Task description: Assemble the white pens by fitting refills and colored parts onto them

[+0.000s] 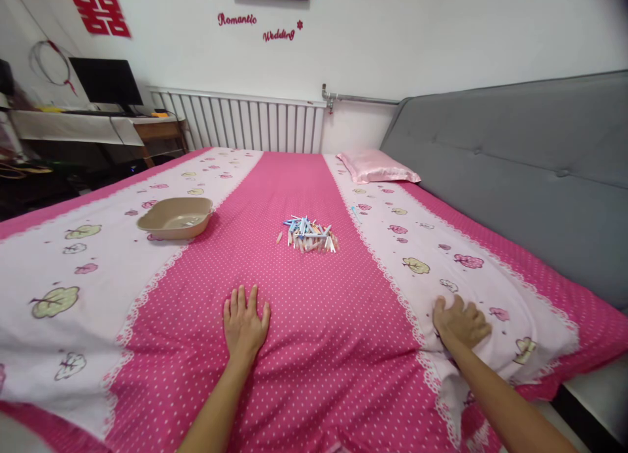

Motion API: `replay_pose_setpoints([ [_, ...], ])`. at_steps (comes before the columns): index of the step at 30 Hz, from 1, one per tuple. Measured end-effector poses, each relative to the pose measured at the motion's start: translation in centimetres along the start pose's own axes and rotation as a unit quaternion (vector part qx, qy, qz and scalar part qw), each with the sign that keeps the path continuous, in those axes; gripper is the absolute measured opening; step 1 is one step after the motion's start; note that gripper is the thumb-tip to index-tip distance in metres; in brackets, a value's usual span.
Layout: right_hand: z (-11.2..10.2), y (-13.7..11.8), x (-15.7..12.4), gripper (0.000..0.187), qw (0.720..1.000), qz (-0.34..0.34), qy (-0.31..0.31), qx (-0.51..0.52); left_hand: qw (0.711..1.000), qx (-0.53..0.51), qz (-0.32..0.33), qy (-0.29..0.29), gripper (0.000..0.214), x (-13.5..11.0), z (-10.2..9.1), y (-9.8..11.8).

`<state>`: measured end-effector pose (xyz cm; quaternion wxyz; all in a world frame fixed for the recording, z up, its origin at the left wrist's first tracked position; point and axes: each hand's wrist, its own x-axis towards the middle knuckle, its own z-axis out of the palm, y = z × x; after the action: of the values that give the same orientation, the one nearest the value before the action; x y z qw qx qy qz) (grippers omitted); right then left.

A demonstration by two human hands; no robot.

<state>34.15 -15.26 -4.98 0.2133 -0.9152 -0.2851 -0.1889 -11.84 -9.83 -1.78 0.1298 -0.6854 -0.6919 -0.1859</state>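
Observation:
My left hand (245, 322) lies flat and open on the pink dotted part of the bed sheet (314, 309). On the white printed band to the right, my right hand (461, 320) rests palm down with its fingers spread, a little bent. Neither hand holds anything. Ahead of them, mid-bed, is a loose pile of small slim sticks (309, 234) in blue, white and pinkish tones; they look like pens or tubes, but their kind is unclear. A beige plastic basin (175, 219) sits to the left of the pile, with something small and clear inside.
A pink pillow (377, 166) lies at the far right by the grey headboard (530, 139). One thin light-blue stick (356, 213) lies apart from the pile. Behind the bed stand a white radiator (240, 123) and a desk (78, 127) with a monitor (106, 82).

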Motion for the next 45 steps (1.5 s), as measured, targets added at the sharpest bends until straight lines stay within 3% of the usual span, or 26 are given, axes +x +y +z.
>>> replay_pose_setpoints([
  [7,-0.5,-0.3,0.0,0.05,0.999,0.013,-0.028,0.016,1.0,0.009,0.0,-0.003,0.058,0.0,-0.1,0.0],
  [19,0.1,0.5,0.0,0.048,1.0,0.006,-0.011,0.017,1.0,0.015,0.01,-0.008,0.058,0.3,0.1,-0.2],
  [22,0.1,0.8,0.7,0.052,0.998,0.02,-0.064,0.022,0.999,0.016,0.002,-0.036,0.058,0.8,-0.1,-0.2],
  [25,-0.3,0.7,2.3,0.058,0.986,0.077,-0.147,0.032,0.997,0.0,-0.008,-0.08,0.059,1.9,-1.0,-0.2],
  [27,-0.9,-0.1,3.6,0.062,0.979,0.111,-0.165,0.05,0.995,-0.024,-0.018,-0.094,0.061,3.1,-1.6,0.0],
  [31,-2.7,-3.9,6.1,0.066,0.978,0.096,-0.138,0.124,0.992,-0.092,-0.02,-0.088,0.063,6.7,-2.2,0.4],
  [37,-4.1,-13.2,8.3,0.07,0.948,0.062,-0.184,0.254,0.985,-0.15,-0.024,-0.078,0.063,13.1,-0.7,2.5],
  [41,-2.7,-19.6,8.3,0.068,0.902,0.002,-0.225,0.368,0.973,-0.208,-0.037,-0.096,0.064,17.1,2.1,4.6],
  [45,0.1,-25.4,7.8,0.069,0.842,-0.005,-0.328,0.429,0.955,-0.26,-0.09,-0.111,0.064,21.1,5.8,6.1],
])
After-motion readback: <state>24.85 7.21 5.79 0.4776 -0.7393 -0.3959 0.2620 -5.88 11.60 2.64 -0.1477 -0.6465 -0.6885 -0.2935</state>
